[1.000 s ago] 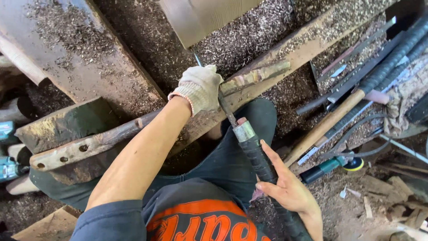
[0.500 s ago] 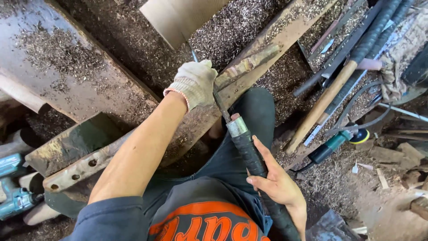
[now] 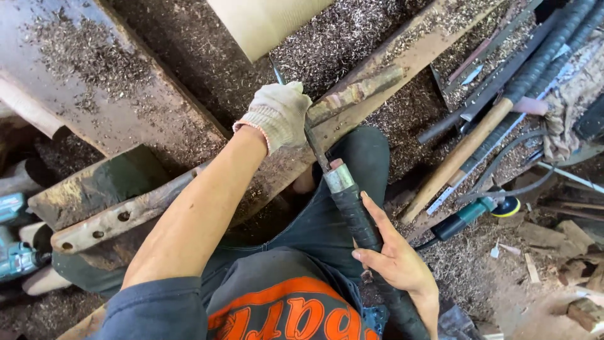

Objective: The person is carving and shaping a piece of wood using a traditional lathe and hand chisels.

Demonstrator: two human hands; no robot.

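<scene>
A workshop seen from above, looking down over a seated person's lap. The ground and every flat surface are strewn with fine wood shavings. A long, rusty metal tool rest [image 3: 189, 195] with bolt holes runs diagonally across the middle of the view; it serves as the landmark here. Beyond it, at the top edge, a pale, smooth wooden cylinder [image 3: 264, 22] shows. Left of the rest lie a wide shaving-covered plank [image 3: 82, 82] and, at the far left edge, a teal power tool [image 3: 16, 252]. Well to the right of the rest, a cluttered heap holds a hammer with a pale wooden handle [image 3: 459, 157], dark ribbed steel bars [image 3: 547, 50] and a small teal sander [image 3: 478, 211] with a black cable.

The tool in hand is a long turning chisel [image 3: 349, 208]: a narrow dark steel blade, a dull silver metal collar, then a long handle wrapped in black tape. It lies at an angle across the tool rest, blade pointing up toward the pale cylinder, handle running back over the person's dark trousers.

The left hand [image 3: 277, 116], in a soiled white knit glove, is clenched over the blade where it crosses the rest. The bare right hand [image 3: 393, 258] lies against the taped handle near the lap, fingers stretched long and loosely spread, not wrapped tight
</scene>
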